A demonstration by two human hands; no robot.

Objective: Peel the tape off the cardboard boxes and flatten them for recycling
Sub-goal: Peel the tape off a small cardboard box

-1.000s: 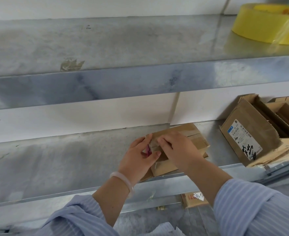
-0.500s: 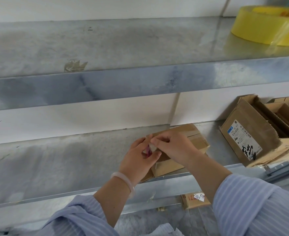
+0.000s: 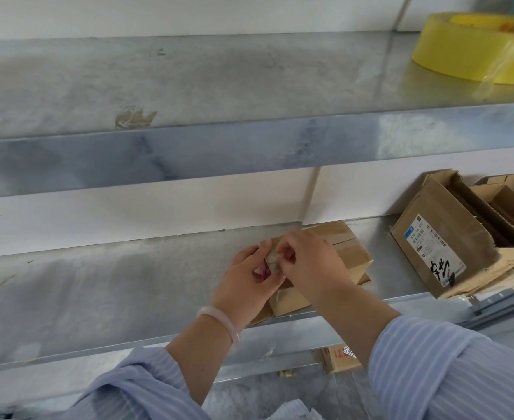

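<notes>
A small brown cardboard box (image 3: 351, 253) sealed with clear tape lies on the lower metal shelf (image 3: 113, 286), near its front edge. My left hand (image 3: 243, 283) is wrapped around the box's left end, where a bit of red print shows. My right hand (image 3: 310, 259) sits over the top of the box, its fingertips pinching a crumpled strip of clear tape (image 3: 272, 259) lifted from the left end. Most of the box's top is hidden under both hands.
An opened cardboard box with a shipping label (image 3: 437, 247) leans at the shelf's right among several flattened boxes (image 3: 510, 207). A yellow tape roll (image 3: 476, 47) rests on the upper shelf (image 3: 219, 147). A small cardboard piece (image 3: 339, 359) lies on the floor below.
My right hand has slid left along the box top, pulling the tape strip up toward the left end. My left hand has kept its grip.
</notes>
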